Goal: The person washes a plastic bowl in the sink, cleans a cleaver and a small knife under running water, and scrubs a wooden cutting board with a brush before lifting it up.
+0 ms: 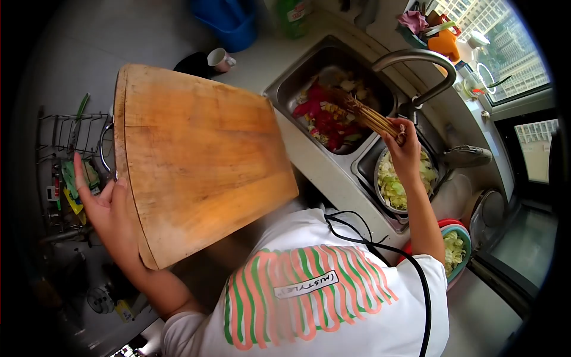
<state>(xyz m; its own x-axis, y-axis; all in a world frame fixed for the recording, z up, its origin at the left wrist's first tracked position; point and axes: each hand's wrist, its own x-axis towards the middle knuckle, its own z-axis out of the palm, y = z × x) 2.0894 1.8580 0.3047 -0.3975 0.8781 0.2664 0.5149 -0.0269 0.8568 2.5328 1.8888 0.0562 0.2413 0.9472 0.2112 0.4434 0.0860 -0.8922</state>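
Note:
A large wooden cutting board [202, 166] is held up in front of me, tilted over the counter's edge, with a metal handle [106, 149] on its left side. My left hand [107, 199] grips the board's left edge near that handle, its index finger stretched out. In my right hand [405, 149] is a bamboo scrubbing brush [372, 116], a bundle of thin sticks, closed in the fingers. The brush's head reaches over the sink basin [276, 92], where red and pale scraps [324, 116] lie. Below my right hand stands a bowl of chopped cabbage [398, 184].
A curved faucet [416, 55] arches over the sink. A white mug [220, 60] and blue bin [232, 24] are at the back. Another container [466, 250] with cabbage sits at right. A wire rack [59, 132] stands at left. A black cable [416, 268] crosses my shirt.

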